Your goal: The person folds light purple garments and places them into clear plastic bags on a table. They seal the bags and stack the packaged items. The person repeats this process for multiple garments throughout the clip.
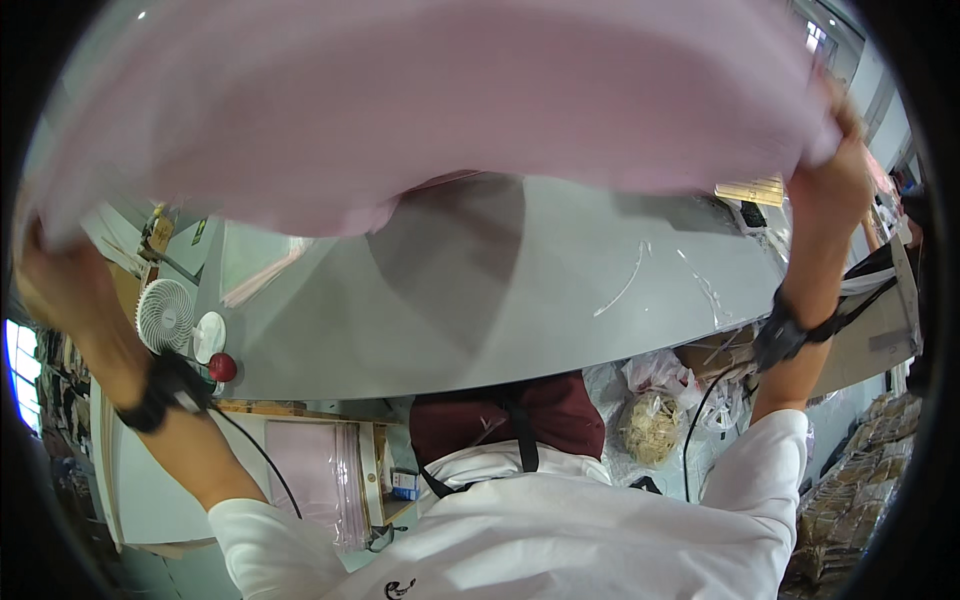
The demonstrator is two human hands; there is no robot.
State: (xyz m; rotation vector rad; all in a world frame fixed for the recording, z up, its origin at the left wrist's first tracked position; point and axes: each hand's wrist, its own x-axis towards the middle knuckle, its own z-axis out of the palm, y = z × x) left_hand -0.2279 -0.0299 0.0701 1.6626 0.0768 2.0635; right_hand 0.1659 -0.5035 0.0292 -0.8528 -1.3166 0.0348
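Observation:
A wide sheet of pale pink fabric (480, 97) is spread in the air between my hands, blurred by motion, above a grey tabletop (555, 300). My left hand (64, 277) grips its edge at the far left, and my right hand (836, 169) grips the other edge at the far right. The fingertips of both hands are partly blurred or covered by the fabric. Each wrist bears a black strapped device with a cable. Under the raised fabric, a stack of pink sheets in clear plastic (266, 274) lies at the left of the table.
A white fan (165, 315) and a red round object (223, 367) are at the table's left edge. Pink packed pieces (311, 472) lie in an open drawer or shelf below. Plastic bags (660, 375) and a straw-coloured bundle (651, 431) sit below the table's right part, near a cardboard box (877, 330).

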